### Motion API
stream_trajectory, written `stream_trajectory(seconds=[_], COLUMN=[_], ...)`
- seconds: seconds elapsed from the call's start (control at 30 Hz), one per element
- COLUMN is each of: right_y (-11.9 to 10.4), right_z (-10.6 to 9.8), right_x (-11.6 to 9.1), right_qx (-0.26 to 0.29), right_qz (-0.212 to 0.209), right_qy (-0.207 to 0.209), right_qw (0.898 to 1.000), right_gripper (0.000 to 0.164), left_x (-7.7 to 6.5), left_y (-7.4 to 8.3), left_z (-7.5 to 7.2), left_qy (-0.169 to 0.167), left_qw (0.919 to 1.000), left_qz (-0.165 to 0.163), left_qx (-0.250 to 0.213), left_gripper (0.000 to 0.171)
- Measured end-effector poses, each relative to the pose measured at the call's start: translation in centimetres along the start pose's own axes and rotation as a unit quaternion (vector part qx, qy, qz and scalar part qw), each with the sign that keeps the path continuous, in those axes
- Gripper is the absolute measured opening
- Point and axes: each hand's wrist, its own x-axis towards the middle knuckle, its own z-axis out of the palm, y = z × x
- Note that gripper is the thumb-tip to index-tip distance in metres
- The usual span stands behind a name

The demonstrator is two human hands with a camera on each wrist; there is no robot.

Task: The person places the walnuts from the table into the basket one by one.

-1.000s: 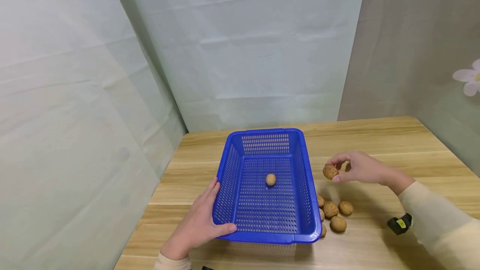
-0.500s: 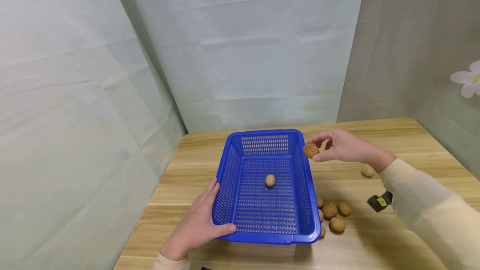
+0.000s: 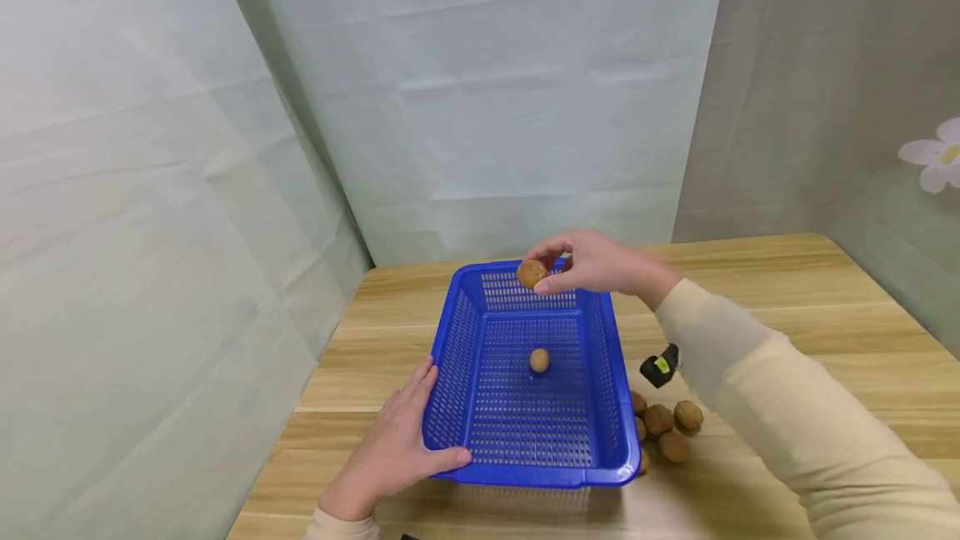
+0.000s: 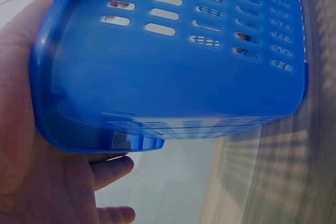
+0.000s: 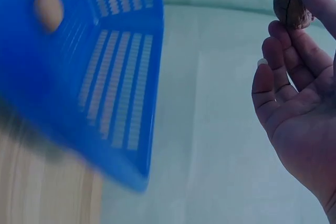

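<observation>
A blue plastic basket (image 3: 532,476) with slotted walls rests on the wooden table. Inside, one walnut (image 3: 539,360) lies near the middle of its floor. My right hand (image 3: 592,263) pinches a second walnut (image 3: 532,274) between thumb and fingertips, held high and overlapping the basket's far wall in the head view. In the right wrist view that walnut (image 5: 290,4) shows a dark seam. My left hand (image 3: 397,440) holds the basket's near left corner, thumb over the near rim and fingers along the left side. From the left wrist, fingers (image 4: 113,171) extend past the rim.
Several loose walnuts (image 3: 660,421) lie against the basket's right side, some partly hidden by its rim. Pale cloth (image 3: 480,107) hangs behind the table (image 3: 787,298). My right sleeve (image 3: 780,390) stretches over the table's right part.
My right hand has carried the walnut left and upward, from beside the basket to its far end. The left hand and the basket stay where they were.
</observation>
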Motion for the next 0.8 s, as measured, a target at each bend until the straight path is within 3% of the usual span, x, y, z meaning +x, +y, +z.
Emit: stream_trajectory(seconds=[0.17, 0.33, 0.8], right_y=[-0.7, -0.1, 3.0], right_z=[1.8, 3.8, 7.4], right_x=[2.9, 4.7, 5.3], right_qx=[0.006, 0.01, 0.04], right_qz=[-0.027, -0.042, 0.003], right_qy=[-0.003, -0.006, -0.037], right_qw=[1.0, 0.999, 0.999], right_gripper=[0.05, 0.047, 0.043], left_x=[-0.2, -0.4, -0.9], left_y=[0.0, 0.0, 0.2], left_z=[-0.1, -0.1, 0.0], left_qy=[0.001, -0.004, 0.004], left_qw=[1.0, 1.0, 0.9998], left_qz=[0.003, 0.0, 0.014], left_qx=[0.003, 0.004, 0.015], left_gripper=[0.116, 0.117, 0.116])
